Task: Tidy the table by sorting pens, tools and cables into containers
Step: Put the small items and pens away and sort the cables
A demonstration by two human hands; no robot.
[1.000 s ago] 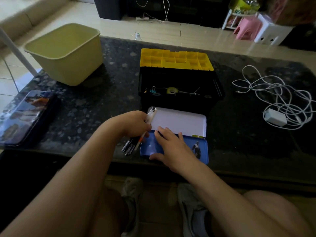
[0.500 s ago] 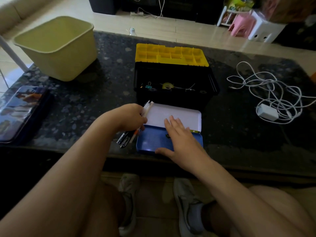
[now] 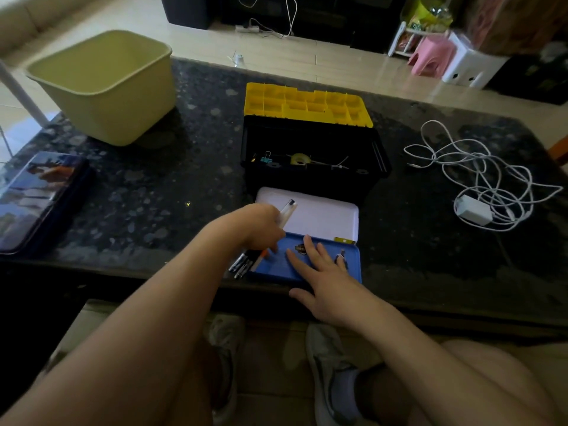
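Several pens (image 3: 286, 210), gripped in the left hand (image 3: 261, 229), slant across the left end of the open blue tin (image 3: 353, 270) at the near edge of the bench (image 3: 184, 179); the right hand (image 3: 325, 281) rests flat inside it.

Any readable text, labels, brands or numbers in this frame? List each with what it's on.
Nothing can be read.
Emblem on the blue pencil case: blurred, unreadable.
Printed tin at the table's left edge: a picture, no legible words.
Pens in the left hand: no print can be made out.
Packets on the far shelf: too small to read.
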